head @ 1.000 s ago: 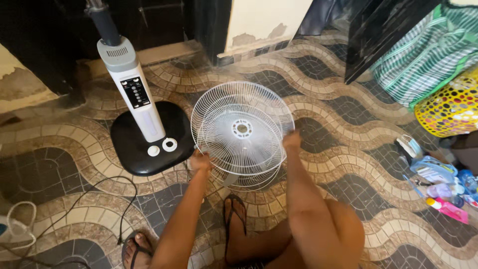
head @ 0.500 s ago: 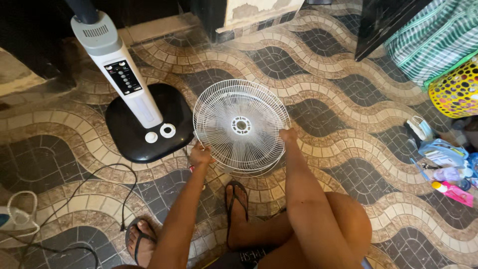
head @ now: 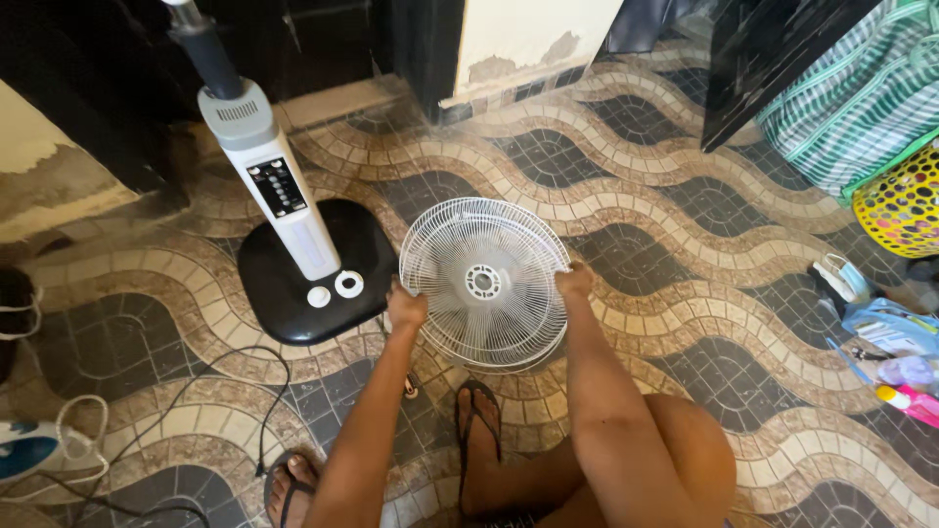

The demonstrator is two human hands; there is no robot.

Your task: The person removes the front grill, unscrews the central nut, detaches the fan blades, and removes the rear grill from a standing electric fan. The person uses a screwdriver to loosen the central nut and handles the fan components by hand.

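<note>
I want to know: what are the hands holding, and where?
Both hands, left and right, grip the round white fan grille by opposite sides of its rim.

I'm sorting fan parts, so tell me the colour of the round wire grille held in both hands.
White, hub included; the grille shows plainly in the head view.

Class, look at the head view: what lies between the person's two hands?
The round white fan grille spans the gap; the left hand and right hand grip its opposite edges, over the patterned tile floor.
</note>
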